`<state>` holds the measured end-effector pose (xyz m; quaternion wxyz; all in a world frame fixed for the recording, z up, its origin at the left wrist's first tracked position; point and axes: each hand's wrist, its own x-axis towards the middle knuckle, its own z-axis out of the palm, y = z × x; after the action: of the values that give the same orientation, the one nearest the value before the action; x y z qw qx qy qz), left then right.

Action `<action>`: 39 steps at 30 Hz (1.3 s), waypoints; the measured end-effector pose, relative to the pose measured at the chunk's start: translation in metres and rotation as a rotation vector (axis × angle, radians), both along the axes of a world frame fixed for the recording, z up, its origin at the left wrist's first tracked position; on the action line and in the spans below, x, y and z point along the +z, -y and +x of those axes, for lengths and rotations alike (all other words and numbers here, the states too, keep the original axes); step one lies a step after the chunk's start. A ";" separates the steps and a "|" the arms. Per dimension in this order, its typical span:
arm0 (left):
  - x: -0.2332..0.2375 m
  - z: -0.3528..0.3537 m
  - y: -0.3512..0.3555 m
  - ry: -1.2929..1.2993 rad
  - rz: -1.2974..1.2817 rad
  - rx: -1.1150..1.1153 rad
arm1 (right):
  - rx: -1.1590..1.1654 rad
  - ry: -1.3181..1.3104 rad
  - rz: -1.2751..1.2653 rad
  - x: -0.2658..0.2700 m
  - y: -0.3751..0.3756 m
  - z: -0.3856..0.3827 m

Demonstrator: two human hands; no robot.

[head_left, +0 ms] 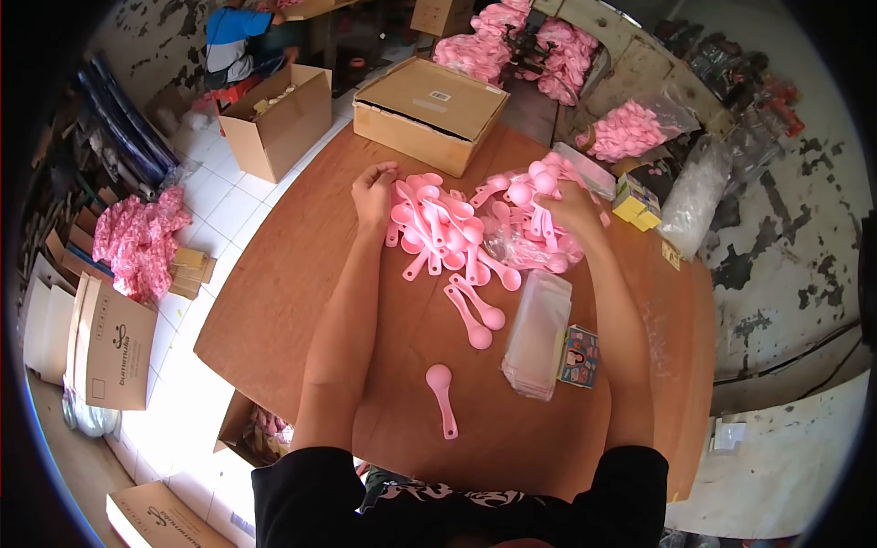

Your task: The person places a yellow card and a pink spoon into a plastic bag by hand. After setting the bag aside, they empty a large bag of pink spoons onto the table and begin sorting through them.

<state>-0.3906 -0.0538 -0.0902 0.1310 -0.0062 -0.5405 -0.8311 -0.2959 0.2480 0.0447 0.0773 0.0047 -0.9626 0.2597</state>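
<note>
A heap of pink plastic measuring spoons (434,224) lies on the brown table. At the heap's left edge is my left hand (373,194), its fingers curled together; whatever they hold, if anything, is hidden. My right hand (568,205) is closed around several pink spoons (543,178) above a clear plastic bag (512,242) with more spoons in and around it. Two spoons (470,315) lie side by side in front of the heap. Nearer to me is a single spoon (441,402), bowl pointing away.
Clear plastic sleeves (537,333) lie beside a small printed box (579,356). A cardboard box (429,110) stands at the table's far edge, with a yellow box (637,203) at right. Cartons (274,123) stand on the floor at left, near a seated person (239,46).
</note>
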 end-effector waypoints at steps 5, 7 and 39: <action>-0.004 -0.004 -0.003 -0.028 0.020 0.017 | 0.102 0.033 -0.600 -0.001 -0.023 0.004; -0.004 -0.004 -0.003 -0.023 0.015 0.016 | 0.117 0.110 -0.655 0.001 -0.017 0.013; -0.006 -0.003 -0.001 -0.023 -0.027 0.014 | 0.251 -0.063 0.120 -0.015 0.012 -0.037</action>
<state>-0.3940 -0.0524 -0.0962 0.1431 -0.0137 -0.5499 -0.8228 -0.3328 0.2358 0.0298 0.0741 0.1380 -0.9653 0.2089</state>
